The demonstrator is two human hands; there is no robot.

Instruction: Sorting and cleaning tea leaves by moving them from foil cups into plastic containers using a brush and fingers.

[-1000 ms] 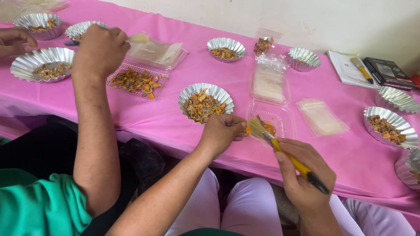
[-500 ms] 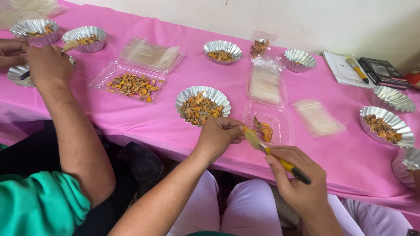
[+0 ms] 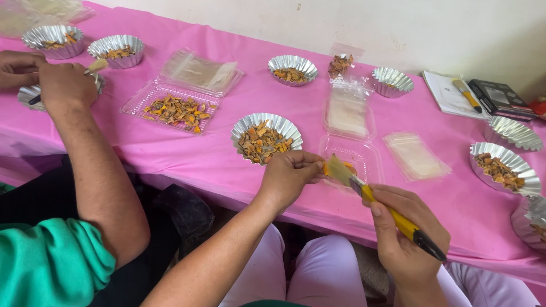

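Note:
My left hand (image 3: 291, 175) pinches a small orange dried piece (image 3: 325, 169) just above the table's near edge. My right hand (image 3: 405, 233) grips a yellow-handled brush (image 3: 392, 215) with a black end, and its pale bristles touch that piece. Right behind them lies an open clear plastic box (image 3: 364, 156) with a few orange pieces in it. A fluted foil cup (image 3: 267, 136) full of orange-brown dried pieces stands just beyond my left hand on the pink tablecloth (image 3: 239, 96).
A co-worker's arm (image 3: 96, 165) in a green sleeve reaches to the left, brushing over a foil cup. A clear tray of pieces (image 3: 173, 108), several more foil cups, plastic bags (image 3: 417, 154), a notebook with a brush (image 3: 458, 91) and a dark device (image 3: 500, 98) lie on the table.
My right hand has lifted and swung the brush bristles up and right against the piece in my left hand. The co-worker's hand moved from the middle tray to the far-left cup.

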